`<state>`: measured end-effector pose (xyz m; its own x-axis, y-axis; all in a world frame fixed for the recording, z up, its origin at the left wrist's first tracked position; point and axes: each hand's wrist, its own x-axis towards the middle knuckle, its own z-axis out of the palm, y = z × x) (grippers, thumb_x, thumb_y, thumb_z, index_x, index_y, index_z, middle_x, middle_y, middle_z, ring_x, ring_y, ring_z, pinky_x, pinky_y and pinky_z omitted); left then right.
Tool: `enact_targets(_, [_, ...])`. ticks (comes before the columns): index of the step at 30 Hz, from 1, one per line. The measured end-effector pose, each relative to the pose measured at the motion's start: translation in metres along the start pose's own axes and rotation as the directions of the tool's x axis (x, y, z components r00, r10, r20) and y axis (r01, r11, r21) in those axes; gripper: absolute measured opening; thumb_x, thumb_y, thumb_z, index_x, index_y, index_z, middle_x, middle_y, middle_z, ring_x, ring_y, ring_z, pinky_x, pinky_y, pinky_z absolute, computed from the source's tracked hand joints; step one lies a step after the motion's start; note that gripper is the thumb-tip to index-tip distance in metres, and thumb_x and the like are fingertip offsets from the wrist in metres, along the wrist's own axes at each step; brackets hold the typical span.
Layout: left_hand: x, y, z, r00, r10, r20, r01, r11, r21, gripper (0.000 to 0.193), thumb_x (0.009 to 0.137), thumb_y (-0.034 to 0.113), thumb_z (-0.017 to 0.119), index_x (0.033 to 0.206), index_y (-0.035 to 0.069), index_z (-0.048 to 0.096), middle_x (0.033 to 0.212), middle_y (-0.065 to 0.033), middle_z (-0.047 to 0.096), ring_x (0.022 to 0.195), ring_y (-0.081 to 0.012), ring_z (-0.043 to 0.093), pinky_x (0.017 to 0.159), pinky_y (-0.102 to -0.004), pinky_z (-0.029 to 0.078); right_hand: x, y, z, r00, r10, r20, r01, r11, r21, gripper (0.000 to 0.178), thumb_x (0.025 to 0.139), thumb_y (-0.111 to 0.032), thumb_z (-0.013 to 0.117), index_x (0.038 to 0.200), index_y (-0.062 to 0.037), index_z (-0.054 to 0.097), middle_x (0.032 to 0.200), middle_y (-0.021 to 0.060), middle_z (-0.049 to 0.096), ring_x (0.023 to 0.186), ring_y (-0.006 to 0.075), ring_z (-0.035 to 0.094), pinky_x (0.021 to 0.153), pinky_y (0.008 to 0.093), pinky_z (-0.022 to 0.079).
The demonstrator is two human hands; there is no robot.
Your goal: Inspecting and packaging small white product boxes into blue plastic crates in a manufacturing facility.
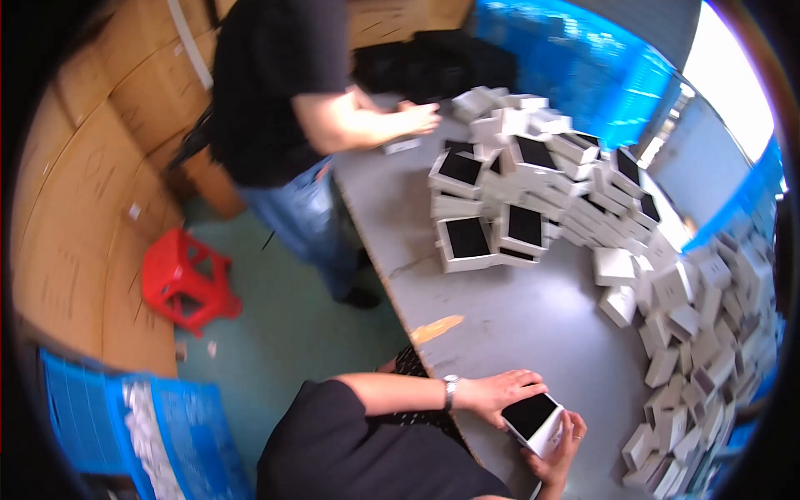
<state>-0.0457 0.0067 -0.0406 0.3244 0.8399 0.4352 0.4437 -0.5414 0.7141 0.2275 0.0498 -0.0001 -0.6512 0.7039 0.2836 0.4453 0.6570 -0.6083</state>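
A small white box (543, 429) with a black inner surface facing up is between my two hands at the near edge of the grey table. My left hand (504, 393), with a watch at the wrist, holds it along its left and far side, the fingers reaching over the edge. Wrapped around its right side is my right hand (564, 450), which has a ring on one finger. The underside of the box is hidden, so I cannot tell whether it rests on the tabletop.
Stacked white boxes with black insides (468, 240) cover the far part of the table (400, 225). A heap of closed white boxes (696, 333) lines the right side. Another person (279, 92) stands at the far left edge. A red stool (187, 279) and cartons (67, 225) are left.
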Motion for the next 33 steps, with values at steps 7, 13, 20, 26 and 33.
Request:
enact_targets(7, [0.002, 0.007, 0.0, 0.996, -0.075, 0.049, 0.073, 0.997, 0.031, 0.105, 0.054, 0.023, 0.088, 0.144, 0.002, 0.038, 0.139, -0.0233, 0.041, 0.131, -0.0415, 0.041, 0.112, -0.0501, 0.037, 0.012, -0.022, -0.008, 0.998, -0.059, 0.023, 0.059, 0.998, -0.01, 0.073, 0.076, -0.049, 0.078, 0.135, -0.0123, 0.056, 0.131, 0.0191, 0.055, 0.128, 0.0393, 0.048, 0.104, 0.0506, 0.041])
enact_targets(13, [-0.012, 0.01, -0.005, 0.995, -0.092, 0.03, 0.091, 0.994, 0.056, 0.108, 0.055, 0.023, 0.089, 0.146, 0.001, 0.035, 0.143, -0.0242, 0.039, 0.136, -0.0423, 0.038, 0.115, -0.0515, 0.033, 0.023, -0.014, 0.009, 0.988, -0.118, 0.101, 0.13, 0.983, -0.129, 0.1, 0.052, -0.042, 0.085, 0.139, -0.0055, 0.05, 0.127, 0.0182, 0.05, 0.122, 0.0398, 0.045, 0.103, 0.0529, 0.039])
enact_targets(20, [-0.006, 0.013, -0.02, 0.986, -0.121, 0.113, 0.117, 0.992, 0.04, 0.133, 0.06, 0.036, 0.092, 0.161, 0.007, 0.01, 0.158, -0.0256, 0.024, 0.149, -0.043, 0.021, 0.123, -0.0531, 0.019, 0.03, -0.021, 0.024, 0.997, -0.078, -0.015, 0.076, 0.992, -0.1, 0.093, 0.053, -0.038, 0.086, 0.134, -0.0056, 0.056, 0.129, 0.0206, 0.051, 0.121, 0.0398, 0.046, 0.103, 0.0528, 0.039])
enact_targets(26, [0.016, 0.013, -0.125, 0.969, 0.085, -0.234, -0.051, 0.988, 0.146, 0.089, 0.078, 0.043, 0.083, 0.148, 0.005, 0.043, 0.142, -0.0173, 0.046, 0.135, -0.0362, 0.038, 0.116, -0.0492, 0.031, 0.02, -0.011, 0.04, 0.946, 0.132, -0.298, -0.007, 0.923, 0.385, 0.078, 0.08, -0.056, 0.061, 0.132, 0.0021, 0.055, 0.14, 0.0192, 0.047, 0.131, 0.0342, 0.041, 0.11, 0.0478, 0.031])
enact_targets(33, [0.059, -0.082, -0.355, 0.582, 0.021, -0.813, 0.321, 0.912, 0.254, 0.045, 0.09, 0.022, 0.074, 0.127, 0.001, 0.058, 0.111, -0.01, 0.062, 0.094, -0.0204, 0.062, 0.079, -0.0338, 0.054, 0.002, 0.029, 0.056, 0.757, 0.51, -0.409, 0.026, 0.602, 0.798, 0.054, 0.094, -0.04, 0.056, 0.13, 0.0, 0.055, 0.132, 0.0158, 0.054, 0.125, 0.0276, 0.048, 0.105, 0.0396, 0.037])
